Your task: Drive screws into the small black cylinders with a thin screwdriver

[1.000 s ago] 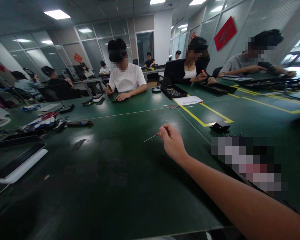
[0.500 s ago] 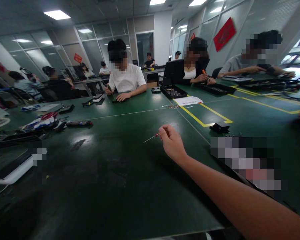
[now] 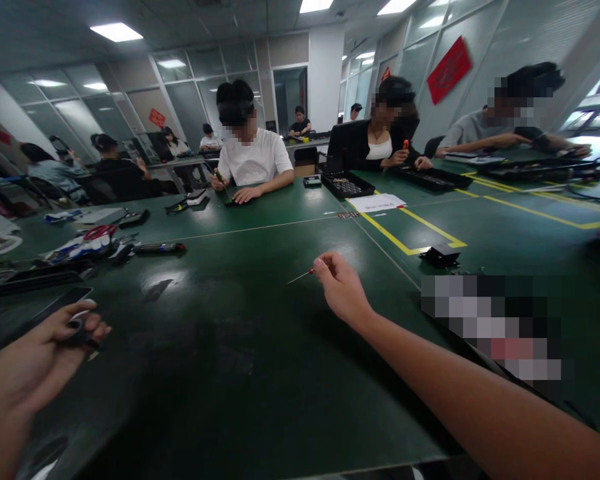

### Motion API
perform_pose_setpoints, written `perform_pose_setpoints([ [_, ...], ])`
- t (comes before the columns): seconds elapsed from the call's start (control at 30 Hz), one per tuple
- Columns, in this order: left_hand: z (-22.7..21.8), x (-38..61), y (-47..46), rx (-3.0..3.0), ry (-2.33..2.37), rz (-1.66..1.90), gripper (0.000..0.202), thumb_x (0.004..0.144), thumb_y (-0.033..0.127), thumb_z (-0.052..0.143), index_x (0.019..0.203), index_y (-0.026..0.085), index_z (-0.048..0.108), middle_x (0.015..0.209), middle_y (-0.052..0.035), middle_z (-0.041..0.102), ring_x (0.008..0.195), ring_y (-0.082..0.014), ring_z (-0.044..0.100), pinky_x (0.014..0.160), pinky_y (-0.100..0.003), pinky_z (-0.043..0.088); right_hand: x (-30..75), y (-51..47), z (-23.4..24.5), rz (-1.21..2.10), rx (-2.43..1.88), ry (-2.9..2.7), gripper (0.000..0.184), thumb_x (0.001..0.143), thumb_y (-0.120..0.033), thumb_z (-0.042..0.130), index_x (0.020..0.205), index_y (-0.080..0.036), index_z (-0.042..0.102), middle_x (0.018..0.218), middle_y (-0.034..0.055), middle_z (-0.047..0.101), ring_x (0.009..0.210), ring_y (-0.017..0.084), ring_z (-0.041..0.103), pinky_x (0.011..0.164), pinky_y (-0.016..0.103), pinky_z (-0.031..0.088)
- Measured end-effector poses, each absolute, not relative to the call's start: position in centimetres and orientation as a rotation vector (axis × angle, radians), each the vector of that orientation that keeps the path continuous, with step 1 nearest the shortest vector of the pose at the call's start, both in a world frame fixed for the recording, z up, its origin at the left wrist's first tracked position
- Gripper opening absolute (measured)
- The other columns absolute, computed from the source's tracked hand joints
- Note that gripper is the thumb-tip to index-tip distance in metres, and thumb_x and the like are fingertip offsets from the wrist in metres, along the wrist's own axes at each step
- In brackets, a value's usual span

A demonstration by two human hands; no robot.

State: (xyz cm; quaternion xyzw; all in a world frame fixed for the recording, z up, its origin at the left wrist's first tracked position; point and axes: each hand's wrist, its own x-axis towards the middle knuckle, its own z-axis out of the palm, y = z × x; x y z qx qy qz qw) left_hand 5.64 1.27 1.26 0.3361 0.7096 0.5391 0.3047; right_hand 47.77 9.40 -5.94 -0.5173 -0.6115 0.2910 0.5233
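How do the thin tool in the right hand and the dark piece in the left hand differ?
Look: the thin tool shows a slender, straight shaft and a bit of red; the dark piece looks chunkier and blackish, its exact shape unclear.
Pose: the thin tool juts out past the fingertips of the right hand; the dark piece sits within the curled fingers of the left hand.
Shared: each is partly hidden by its hand.

Screwdriver in right hand, table beneath
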Motion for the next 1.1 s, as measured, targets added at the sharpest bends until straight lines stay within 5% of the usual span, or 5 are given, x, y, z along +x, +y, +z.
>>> perform_pose_setpoints([
  [0.23, 0.3, 15.2, 7.1, 1.293, 1.612, 1.092, 0.04, 0.068, 0.015, 0.051, 0.107, 0.017, 0.058, 0.071, 0.0021, 0.058, 0.074, -0.0162, 0.053, 0.07, -0.027, 0.042, 47.7, 9.4, -6.0, 0.7, -1.317, -1.524, 0.025, 0.095, -0.045, 0.052, 0.099, -0.022, 0.062, 0.086, 0.0028, 0.065, 0.074, 0.019, 0.058, 0.067, 0.034, 0.043],
  [0.63, -4.8, 26.4, 12.8, 1.815, 1.345, 0.911, 0.03, 0.079, 0.02, 0.044, 0.105, 0.018, 0.058, 0.085, -0.0029, 0.06, 0.081, -0.0201, 0.056, 0.079, -0.035, 0.044, 47.6, 9.1, -5.3, 0.65, -1.315, -1.536, 0.023, 0.095, -0.041, 0.053, 0.097, -0.022, 0.066, 0.082, 0.0023, 0.067, 0.072, 0.018, 0.06, 0.067, 0.033, 0.044],
  [0.8, -7.5, 27.1, 13.0, 1.993, 1.414, 0.879, 0.058, 0.068, 0.002, 0.055, 0.124, 0.019, 0.049, 0.108, -0.0065, 0.061, 0.097, -0.0207, 0.059, 0.09, -0.036, 0.045, 47.5, 8.8, -4.9, 0.611, -1.307, -1.502, 0.025, 0.092, -0.045, 0.058, 0.087, -0.021, 0.064, 0.073, 0.0011, 0.066, 0.066, 0.017, 0.059, 0.066, 0.032, 0.044],
  [1.0, -8.5, 26.7, 13.2, 2.085, 1.457, 1.008, 0.027, 0.083, 0.007, 0.06, 0.108, 0.019, 0.061, 0.11, -0.007, 0.065, 0.104, -0.0227, 0.061, 0.096, -0.039, 0.048, 47.6, 8.8, -5.3, 0.645, -1.189, -1.455, 0.024, 0.095, -0.043, 0.055, 0.096, -0.022, 0.065, 0.084, 0.0034, 0.072, 0.076, 0.019, 0.065, 0.071, 0.034, 0.048],
  [1.1, -8.4, 26.5, 13.4, 2.144, 1.435, 1.011, 0.031, 0.084, 0.009, 0.065, 0.112, 0.022, 0.066, 0.12, -0.0068, 0.065, 0.114, -0.0244, 0.059, 0.105, -0.044, 0.045, 47.6, 9.2, -5.9, 0.679, -1.17, -1.441, 0.026, 0.095, -0.044, 0.056, 0.105, -0.022, 0.065, 0.092, 0.005, 0.074, 0.081, 0.021, 0.068, 0.075, 0.036, 0.051],
])
